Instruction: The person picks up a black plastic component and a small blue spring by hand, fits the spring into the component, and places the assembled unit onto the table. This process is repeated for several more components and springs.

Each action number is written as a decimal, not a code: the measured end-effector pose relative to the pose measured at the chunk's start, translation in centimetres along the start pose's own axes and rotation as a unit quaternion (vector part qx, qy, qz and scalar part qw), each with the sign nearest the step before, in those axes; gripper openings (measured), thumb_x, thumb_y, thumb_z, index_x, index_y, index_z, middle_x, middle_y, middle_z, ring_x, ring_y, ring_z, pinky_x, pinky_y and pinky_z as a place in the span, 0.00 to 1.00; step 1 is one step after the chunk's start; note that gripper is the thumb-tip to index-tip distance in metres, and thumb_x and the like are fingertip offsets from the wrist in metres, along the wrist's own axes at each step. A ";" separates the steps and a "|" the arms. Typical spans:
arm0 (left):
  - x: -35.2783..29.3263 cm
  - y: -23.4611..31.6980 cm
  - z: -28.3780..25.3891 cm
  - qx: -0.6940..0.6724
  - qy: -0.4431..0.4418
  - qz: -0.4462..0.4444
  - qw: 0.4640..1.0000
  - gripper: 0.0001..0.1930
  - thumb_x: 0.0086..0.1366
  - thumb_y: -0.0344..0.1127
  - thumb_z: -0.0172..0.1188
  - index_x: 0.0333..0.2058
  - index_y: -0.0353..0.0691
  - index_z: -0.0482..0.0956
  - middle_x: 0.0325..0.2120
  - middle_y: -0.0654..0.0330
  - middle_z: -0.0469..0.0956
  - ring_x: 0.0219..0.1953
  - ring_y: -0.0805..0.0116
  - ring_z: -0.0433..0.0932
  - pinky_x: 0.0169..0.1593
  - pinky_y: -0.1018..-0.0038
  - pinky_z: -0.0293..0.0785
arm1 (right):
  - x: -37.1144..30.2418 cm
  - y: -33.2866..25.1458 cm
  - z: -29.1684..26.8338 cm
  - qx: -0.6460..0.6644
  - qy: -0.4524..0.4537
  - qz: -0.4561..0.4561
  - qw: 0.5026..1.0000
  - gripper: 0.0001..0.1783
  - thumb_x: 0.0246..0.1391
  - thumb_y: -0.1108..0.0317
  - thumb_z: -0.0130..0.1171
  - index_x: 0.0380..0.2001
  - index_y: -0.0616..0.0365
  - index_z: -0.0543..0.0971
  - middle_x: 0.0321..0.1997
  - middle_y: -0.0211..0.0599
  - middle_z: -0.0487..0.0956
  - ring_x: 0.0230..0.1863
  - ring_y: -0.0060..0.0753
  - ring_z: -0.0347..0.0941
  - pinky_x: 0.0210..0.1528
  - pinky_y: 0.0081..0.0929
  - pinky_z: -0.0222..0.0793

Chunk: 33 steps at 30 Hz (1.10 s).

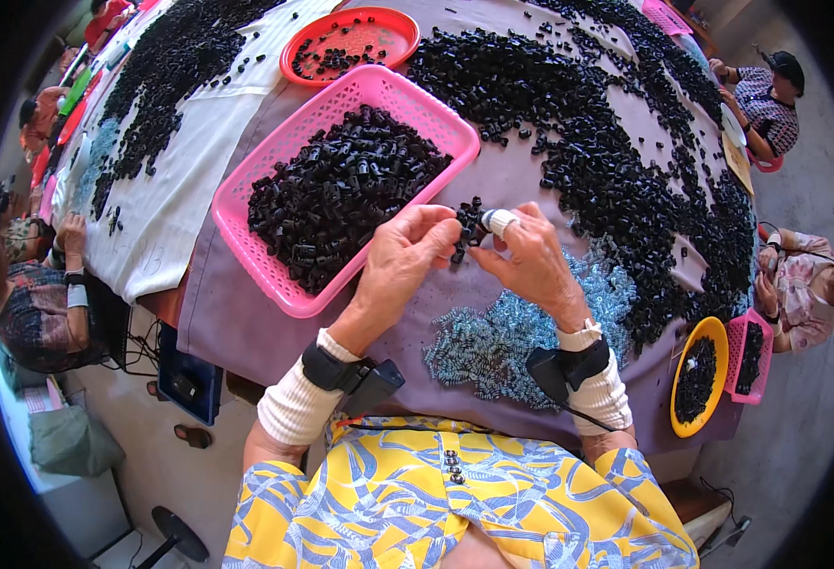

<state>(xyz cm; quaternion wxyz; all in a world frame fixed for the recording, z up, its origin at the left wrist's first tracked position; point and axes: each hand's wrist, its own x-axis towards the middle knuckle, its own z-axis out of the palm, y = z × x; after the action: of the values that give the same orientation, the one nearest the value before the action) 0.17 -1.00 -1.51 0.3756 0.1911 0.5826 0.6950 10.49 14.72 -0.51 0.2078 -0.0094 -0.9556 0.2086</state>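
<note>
shirt (pixel 389 484), right hand (pixel 537 258) half-curled around black pieces (pixel 470 226)

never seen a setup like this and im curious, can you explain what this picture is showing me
There is no robot here: these are a person's own left hand and right hand. A wide fisheye camera worn on their head looks down, so straight edges bend. On the cloth-covered table lie loose black parts, pale blue coils and a pink basket holding more black parts. Small black pieces sit between the two hands' fingertips; which fingers grip them is hard to tell.
</note>
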 end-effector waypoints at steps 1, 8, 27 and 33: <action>0.1 -0.2 0.4 0.001 -0.016 -0.015 1.000 0.13 0.65 0.37 0.56 0.43 0.34 0.75 0.32 0.62 0.78 0.31 0.78 0.76 0.37 0.80 0.75 | 0.4 -0.2 -0.2 0.000 0.000 0.000 1.000 0.12 0.39 0.65 0.65 0.24 0.60 0.74 0.21 0.38 0.75 0.27 0.42 0.72 0.37 0.35 0.63; 1.1 -1.1 -0.3 -0.061 -0.062 -0.011 0.996 0.11 0.62 0.33 0.58 0.41 0.33 0.77 0.31 0.60 0.79 0.31 0.76 0.78 0.38 0.79 0.76 | 0.1 0.7 -0.8 0.032 0.001 0.006 0.999 0.08 0.40 0.69 0.63 0.24 0.57 0.75 0.22 0.36 0.74 0.30 0.41 0.71 0.38 0.35 0.63; 0.8 -0.9 -0.8 -0.028 -0.023 0.030 0.999 0.12 0.60 0.29 0.59 0.43 0.33 0.76 0.29 0.63 0.78 0.29 0.76 0.77 0.38 0.79 0.75 | -2.2 3.3 2.2 0.079 -0.017 0.081 0.993 0.07 0.41 0.74 0.60 0.24 0.62 0.73 0.23 0.42 0.73 0.28 0.48 0.70 0.30 0.39 0.67; 0.9 -0.5 -0.5 -0.141 -0.013 -0.029 0.989 0.09 0.61 0.29 0.57 0.41 0.34 0.76 0.31 0.60 0.78 0.29 0.73 0.78 0.37 0.78 0.76 | -0.7 1.5 1.2 0.210 0.044 0.114 0.970 0.08 0.43 0.73 0.63 0.29 0.61 0.77 0.23 0.37 0.77 0.23 0.27 0.74 0.25 0.23 0.69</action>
<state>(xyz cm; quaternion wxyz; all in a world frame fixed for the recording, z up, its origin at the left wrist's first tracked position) -0.58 -0.60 -2.30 0.4265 0.1280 0.4790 0.7565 10.59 15.51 -2.38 0.2216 -0.0835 -0.8731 0.4262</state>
